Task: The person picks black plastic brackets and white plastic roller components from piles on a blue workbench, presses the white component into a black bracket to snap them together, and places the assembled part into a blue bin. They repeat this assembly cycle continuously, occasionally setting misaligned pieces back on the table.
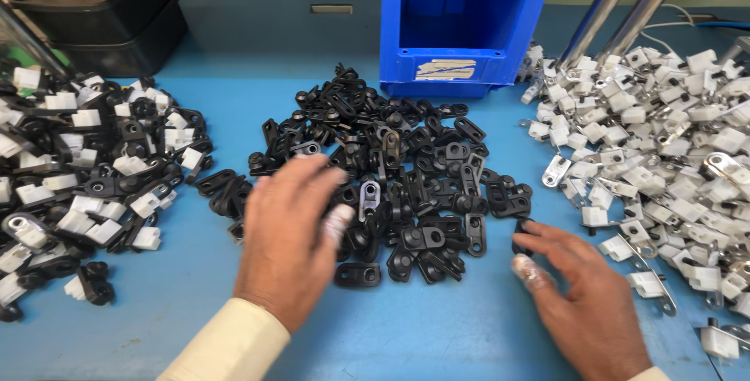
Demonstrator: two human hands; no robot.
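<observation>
My left hand [289,233] lies flat, palm down, over the near left part of a heap of small black plastic brackets [391,170] in the middle of the blue table [437,334]. Its fingers are spread and hold nothing that I can see. My right hand [582,287] rests on the table at the heap's right edge. Its fingertips touch one black bracket [521,234] beside a taped finger. Whether that bracket is pinched or only touched I cannot tell.
A pile of white and metal clips [664,139] fills the right side. Assembled black and white parts [86,162] lie at the left. A blue open-front bin [461,22] stands behind the heap, black trays [101,14] at the back left, two metal tubes [625,2] at the back right.
</observation>
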